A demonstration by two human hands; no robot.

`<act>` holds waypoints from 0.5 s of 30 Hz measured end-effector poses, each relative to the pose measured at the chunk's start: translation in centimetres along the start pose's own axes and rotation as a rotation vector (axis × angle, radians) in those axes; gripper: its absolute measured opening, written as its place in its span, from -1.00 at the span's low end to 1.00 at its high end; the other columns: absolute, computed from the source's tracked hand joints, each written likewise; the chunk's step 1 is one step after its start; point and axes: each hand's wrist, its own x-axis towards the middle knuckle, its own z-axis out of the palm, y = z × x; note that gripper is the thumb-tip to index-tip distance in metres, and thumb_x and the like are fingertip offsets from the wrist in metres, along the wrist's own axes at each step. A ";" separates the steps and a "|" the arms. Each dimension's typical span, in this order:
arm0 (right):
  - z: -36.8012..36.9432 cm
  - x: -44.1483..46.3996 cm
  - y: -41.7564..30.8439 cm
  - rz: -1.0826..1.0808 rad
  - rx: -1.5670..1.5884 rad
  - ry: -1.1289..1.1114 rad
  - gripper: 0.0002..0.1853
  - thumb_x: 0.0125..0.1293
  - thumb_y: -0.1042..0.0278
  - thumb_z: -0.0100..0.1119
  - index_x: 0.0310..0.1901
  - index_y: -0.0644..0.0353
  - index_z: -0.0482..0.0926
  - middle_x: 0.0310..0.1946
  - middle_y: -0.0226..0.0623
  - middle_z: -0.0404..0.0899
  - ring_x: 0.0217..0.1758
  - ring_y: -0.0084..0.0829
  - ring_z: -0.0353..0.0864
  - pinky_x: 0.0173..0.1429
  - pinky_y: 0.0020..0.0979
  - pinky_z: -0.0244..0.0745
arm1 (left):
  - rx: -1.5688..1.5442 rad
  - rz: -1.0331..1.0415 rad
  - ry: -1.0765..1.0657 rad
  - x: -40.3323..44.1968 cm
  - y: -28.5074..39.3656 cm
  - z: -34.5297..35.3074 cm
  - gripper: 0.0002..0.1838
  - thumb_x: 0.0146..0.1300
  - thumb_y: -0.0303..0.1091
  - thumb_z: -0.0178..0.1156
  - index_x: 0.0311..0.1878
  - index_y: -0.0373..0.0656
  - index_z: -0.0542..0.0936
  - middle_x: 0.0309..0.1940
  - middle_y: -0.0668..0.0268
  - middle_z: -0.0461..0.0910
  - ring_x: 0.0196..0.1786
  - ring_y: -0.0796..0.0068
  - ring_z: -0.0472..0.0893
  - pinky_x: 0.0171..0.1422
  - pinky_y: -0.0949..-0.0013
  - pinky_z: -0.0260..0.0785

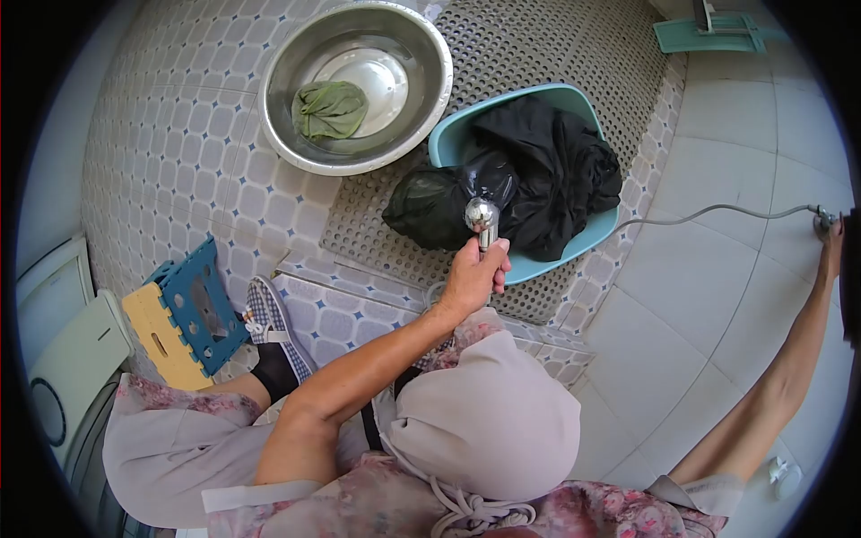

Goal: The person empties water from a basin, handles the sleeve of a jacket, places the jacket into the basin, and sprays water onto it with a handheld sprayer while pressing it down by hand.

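Observation:
My left hand (475,276) is wrapped round the handle of a silver shower head (482,215), which points at the dark clothes. Black clothes (552,170) fill a light blue basin (587,240), and a dark green-black piece (426,208) hangs over its left rim. Clear water shows at the shower head's face. Far to the right, my right hand (834,242) is at a metal tap fitting (821,218) on the wall, its fingers partly hidden at the dark picture edge. A grey hose (717,210) runs from that fitting toward the basin.
A steel basin (430,108) holding a green cloth (330,109) stands at the upper left of the blue one. A grey perforated mat (502,45) lies beneath. A blue and yellow folding stool (184,314) is at left, near my shoe (278,327). A teal rack (708,34) is upper right.

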 end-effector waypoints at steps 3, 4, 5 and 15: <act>-0.3 -0.5 -0.1 0.055 0.050 -0.031 -0.47 0.36 -0.08 -0.17 0.30 -0.22 0.47 -0.01 -0.29 0.68 0.04 -0.26 0.65 0.16 -0.31 0.42 | -0.007 0.004 0.015 -0.1 0.0 -0.2 -0.72 0.41 -0.16 0.13 -0.17 -0.22 0.44 -0.44 0.35 0.49 -0.53 0.64 0.45 -0.46 0.48 0.42; -0.4 -0.7 -0.4 0.061 0.072 -0.031 -0.47 0.35 -0.08 -0.17 0.31 -0.22 0.47 -0.01 -0.29 0.68 0.03 -0.27 0.65 0.15 -0.32 0.42 | -0.009 0.008 0.018 -0.1 0.0 -0.2 -0.72 0.41 -0.16 0.13 -0.17 -0.21 0.44 -0.44 0.35 0.49 -0.53 0.64 0.45 -0.46 0.48 0.42; -0.6 -0.9 -0.6 0.068 0.092 -0.030 -0.46 0.34 -0.07 -0.16 0.31 -0.22 0.47 -0.02 -0.30 0.68 0.02 -0.28 0.65 0.15 -0.32 0.42 | -0.007 0.009 0.020 -0.1 0.0 -0.3 -0.72 0.41 -0.16 0.13 -0.17 -0.21 0.44 -0.44 0.35 0.49 -0.52 0.64 0.45 -0.46 0.48 0.42; -0.6 -1.0 0.6 0.013 0.107 -0.020 -0.44 0.33 -0.10 -0.17 0.31 -0.18 0.47 0.03 -0.28 0.67 0.06 -0.26 0.63 0.17 -0.33 0.41 | -0.013 0.004 0.022 -0.5 1.1 -0.2 -0.70 0.41 -0.12 0.12 -0.16 -0.20 0.44 -0.43 0.36 0.49 -0.48 0.64 0.45 -0.41 0.49 0.42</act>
